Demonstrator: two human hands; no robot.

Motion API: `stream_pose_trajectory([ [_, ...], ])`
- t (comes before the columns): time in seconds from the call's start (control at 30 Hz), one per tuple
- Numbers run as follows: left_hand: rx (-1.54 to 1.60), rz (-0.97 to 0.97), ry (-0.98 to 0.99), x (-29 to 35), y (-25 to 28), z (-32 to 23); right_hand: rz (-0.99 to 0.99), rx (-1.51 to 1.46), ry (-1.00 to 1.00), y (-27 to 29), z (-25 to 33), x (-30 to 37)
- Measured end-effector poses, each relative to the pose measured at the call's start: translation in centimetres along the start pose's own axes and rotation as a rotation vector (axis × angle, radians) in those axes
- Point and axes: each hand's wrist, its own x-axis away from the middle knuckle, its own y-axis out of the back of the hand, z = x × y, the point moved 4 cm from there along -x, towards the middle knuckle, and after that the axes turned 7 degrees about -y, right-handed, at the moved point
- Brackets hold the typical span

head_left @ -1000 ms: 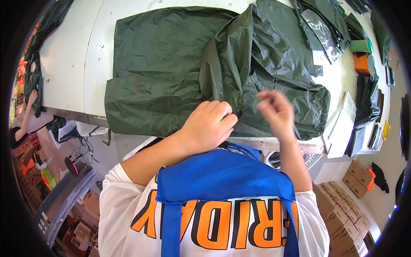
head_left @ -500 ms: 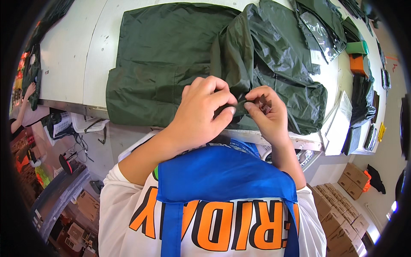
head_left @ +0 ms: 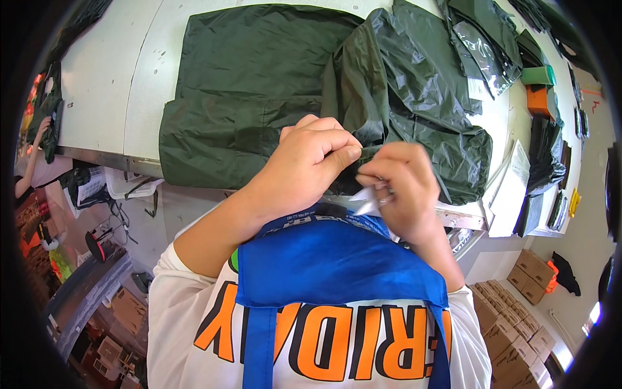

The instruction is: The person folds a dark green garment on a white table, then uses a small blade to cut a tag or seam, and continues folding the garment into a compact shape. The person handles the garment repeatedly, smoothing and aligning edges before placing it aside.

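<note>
A dark green, shiny waterproof garment (head_left: 253, 61) lies spread over the white table, with its right part bunched into folds. At its near edge my left hand (head_left: 311, 152) is closed, thumb and forefinger pinching the green cloth. Just to the right is my right hand (head_left: 407, 185), curled and smeared by motion. Held in it is a small pointed tool (head_left: 368, 200), pale and blurred, its tip sticking out below the fingers toward my left; its exact kind I cannot make out. The fingertips of both hands are close together but apart.
The white table (head_left: 97, 97) has a metal front edge. At the right stand white papers (head_left: 512, 188), an orange box (head_left: 539, 100) and dark packets. Cardboard boxes (head_left: 512, 330) are stacked on the floor at lower right. Another person's hand (head_left: 44, 126) holds dark cloth at far left.
My right hand has turned over and come down slightly, now blurred, and the pale pointed tool shows below its fingers. My left hand stays at nearly the same place on the cloth.
</note>
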Motion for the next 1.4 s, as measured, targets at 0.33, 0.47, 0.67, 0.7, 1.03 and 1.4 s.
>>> stream_pose_trajectory([
  [0.33,0.037,0.035,-0.017,-0.4,0.4,0.1,0.221,0.179,-0.054,3.2,-1.7,-1.5],
  [0.47,0.003,0.045,-0.026,-0.5,0.4,-0.3,0.218,0.033,-0.127,2.4,-1.8,-1.7],
  [0.67,0.200,0.071,0.016,-0.4,0.6,0.4,0.189,-0.070,-0.201,1.7,-2.2,-1.5],
  [0.7,0.195,0.073,0.010,-0.4,0.6,0.4,0.185,-0.066,-0.191,1.6,-2.1,-1.5],
  [1.03,0.088,0.076,-0.068,-0.5,1.9,-0.3,-0.129,-0.820,-0.630,0.9,-10.0,0.3],
  [1.4,-0.356,-0.660,0.028,1.8,8.3,5.7,-0.471,1.240,-0.972,18.2,-36.2,6.7],
])
